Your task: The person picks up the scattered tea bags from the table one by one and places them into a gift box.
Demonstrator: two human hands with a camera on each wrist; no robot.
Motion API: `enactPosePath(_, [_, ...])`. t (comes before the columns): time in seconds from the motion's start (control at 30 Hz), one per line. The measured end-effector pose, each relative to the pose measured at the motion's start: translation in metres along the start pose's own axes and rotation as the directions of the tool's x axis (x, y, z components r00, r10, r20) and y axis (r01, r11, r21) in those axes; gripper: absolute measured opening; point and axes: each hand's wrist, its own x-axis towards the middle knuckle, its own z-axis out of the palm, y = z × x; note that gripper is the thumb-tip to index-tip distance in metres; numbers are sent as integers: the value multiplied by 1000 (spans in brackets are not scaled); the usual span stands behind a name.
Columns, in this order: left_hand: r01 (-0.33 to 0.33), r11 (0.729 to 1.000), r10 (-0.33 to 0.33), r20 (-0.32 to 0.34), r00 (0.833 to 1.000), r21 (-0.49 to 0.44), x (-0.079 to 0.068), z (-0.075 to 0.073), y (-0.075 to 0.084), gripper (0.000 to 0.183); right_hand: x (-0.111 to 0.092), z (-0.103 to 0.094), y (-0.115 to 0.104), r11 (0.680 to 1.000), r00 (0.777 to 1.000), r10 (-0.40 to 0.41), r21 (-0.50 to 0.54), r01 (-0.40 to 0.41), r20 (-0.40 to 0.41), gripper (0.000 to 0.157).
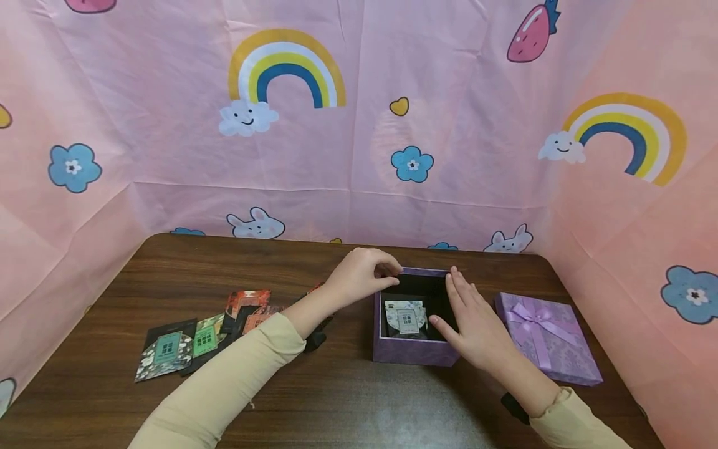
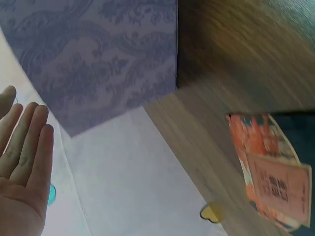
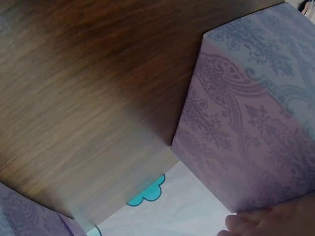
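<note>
1. Purple and patterned, the open box (image 1: 415,352) is set on the desk (image 1: 336,405) between both hands; a pale packet (image 1: 405,317) is contained inside, towards the left wall.
2. The left hand (image 1: 366,274) is held by the left rim, fingers loosely bent, thumb apart, nothing seen pinched; whether the rim is touched cannot be told. The right hand (image 1: 477,318) is laid along the right rim, fingers straight and close together, thumb spread over the opening.
3. If one side were pushed harder, the box could be skewed and the packet slid about; the nearby lid (image 1: 563,349) could be knocked by the right forearm.
4. Loose packets (image 1: 166,349) are partly covered by the left arm — their number cannot be counted. The box's deeper interior is lost in shadow.
</note>
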Motion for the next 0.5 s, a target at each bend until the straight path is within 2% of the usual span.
enactPosePath(0.23, [28, 994, -30, -19, 999, -103, -6, -15, -16, 21, -1, 0, 0, 1000, 1000, 7, 1, -7, 4, 86])
enactPosePath(0.5, [61, 975, -57, 27, 998, -215, -15, -30, -43, 20, -1, 1, 0, 1000, 1000, 2, -6, -2, -3, 86])
